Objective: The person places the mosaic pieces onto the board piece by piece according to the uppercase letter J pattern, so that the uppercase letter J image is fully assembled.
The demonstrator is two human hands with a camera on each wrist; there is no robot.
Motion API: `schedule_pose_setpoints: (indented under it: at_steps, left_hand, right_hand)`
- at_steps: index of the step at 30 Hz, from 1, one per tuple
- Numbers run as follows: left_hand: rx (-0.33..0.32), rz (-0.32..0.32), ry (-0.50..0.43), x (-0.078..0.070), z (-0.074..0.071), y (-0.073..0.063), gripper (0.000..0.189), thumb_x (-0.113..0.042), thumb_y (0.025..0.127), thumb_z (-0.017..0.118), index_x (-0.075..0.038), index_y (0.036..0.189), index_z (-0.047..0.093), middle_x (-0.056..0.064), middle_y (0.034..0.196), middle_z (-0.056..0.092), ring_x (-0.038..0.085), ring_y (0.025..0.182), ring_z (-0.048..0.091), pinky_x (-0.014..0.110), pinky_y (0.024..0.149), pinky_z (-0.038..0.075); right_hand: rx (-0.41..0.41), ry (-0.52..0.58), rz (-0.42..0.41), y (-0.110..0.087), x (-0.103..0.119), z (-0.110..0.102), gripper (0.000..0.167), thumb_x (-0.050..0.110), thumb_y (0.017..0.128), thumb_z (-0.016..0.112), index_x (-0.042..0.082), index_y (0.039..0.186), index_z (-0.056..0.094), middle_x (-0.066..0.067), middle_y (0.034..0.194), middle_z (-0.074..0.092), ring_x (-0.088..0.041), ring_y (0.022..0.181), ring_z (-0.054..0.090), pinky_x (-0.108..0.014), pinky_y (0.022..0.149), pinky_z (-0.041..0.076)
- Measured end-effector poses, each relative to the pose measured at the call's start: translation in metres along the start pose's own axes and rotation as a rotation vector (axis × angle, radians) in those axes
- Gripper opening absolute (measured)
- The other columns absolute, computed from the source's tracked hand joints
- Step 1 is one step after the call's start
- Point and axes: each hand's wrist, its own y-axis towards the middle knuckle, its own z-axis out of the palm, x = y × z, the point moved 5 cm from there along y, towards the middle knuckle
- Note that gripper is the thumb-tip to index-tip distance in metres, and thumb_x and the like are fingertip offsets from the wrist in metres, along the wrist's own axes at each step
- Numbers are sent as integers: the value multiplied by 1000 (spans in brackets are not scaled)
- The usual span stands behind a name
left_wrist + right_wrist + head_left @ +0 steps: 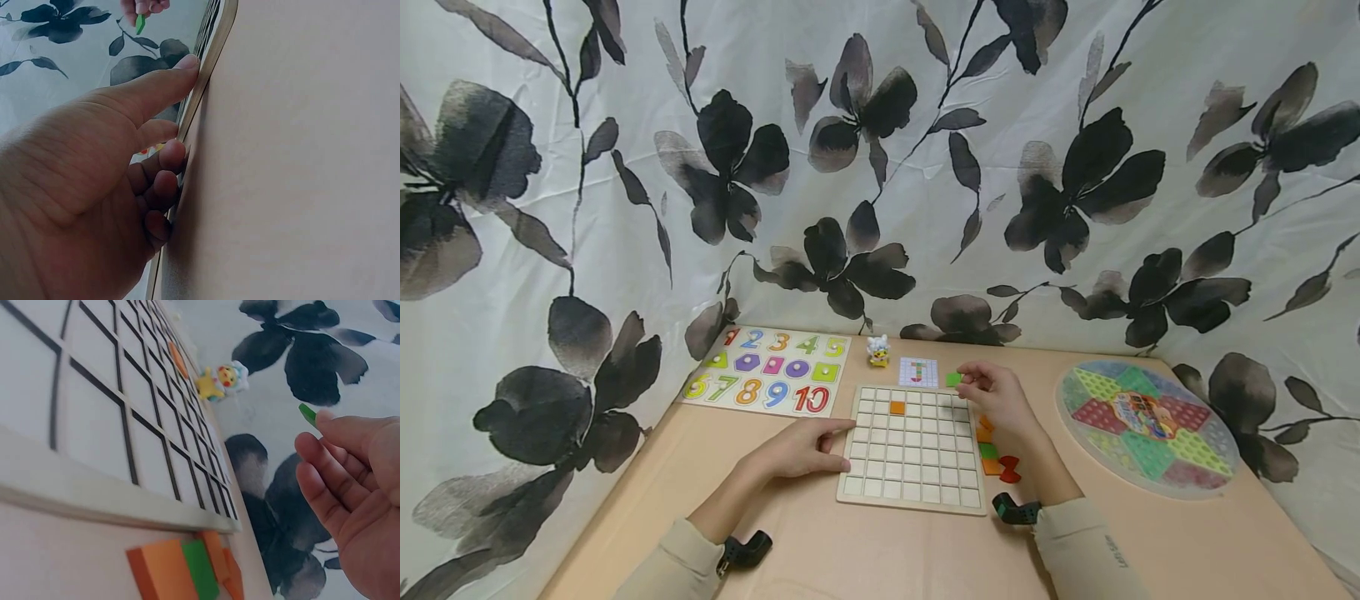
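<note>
A wooden grid board [910, 481] with pale square cells lies on the table. My left hand [797, 450] rests thumb and fingertips against its left edge; in the left wrist view the thumb [169, 78] touches the wooden rim. Above the board's far right corner, my right hand [1000, 402] pinches a green square tile [953, 379] between thumb and fingers. The right wrist view shows that tile [306, 414] edge-on, held clear of the board. One orange tile [897, 407] sits in an upper cell. Just behind the board lies a patterned card [918, 372] with a gridded design.
Orange and green tiles [988, 451] and a red piece [1010, 469] lie along the board's right side. A number board [765, 369] is at the back left, beside a small toy figure [877, 351]. A round colourful board [1150, 425] lies at the right. Patterned cloth hangs behind.
</note>
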Motion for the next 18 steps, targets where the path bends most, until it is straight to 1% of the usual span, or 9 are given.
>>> schedule_pose_setpoints:
  at_steps: [4, 10, 18]
  left_hand:
    - [1, -2, -3, 1, 1, 0, 72, -40, 89, 83, -14, 150, 56, -6, 75, 49, 5, 68, 45, 24, 63, 37]
    - [2, -3, -10, 2, 2, 0, 72, -40, 88, 83, -14, 151, 56, -7, 75, 49, 5, 68, 45, 24, 63, 37]
    - [-3, -1, -7, 3, 2, 0, 72, -41, 88, 83, -15, 150, 57, -7, 74, 49, 5, 67, 44, 24, 63, 37]
  right_hand:
    - [-10, 4, 2, 2, 1, 9, 26, 4, 95, 74, -1, 120, 71, -14, 97, 64, -25, 83, 64, -20, 68, 51]
    - [-13, -2, -36, 3, 0, 24, 25, 5, 92, 77, -1, 116, 72, -12, 95, 65, -20, 79, 60, -21, 66, 51]
    - [-6, 0, -63, 5, -3, 42, 22, 4, 91, 79, -1, 112, 74, -12, 92, 68, -19, 77, 60, -21, 67, 51]
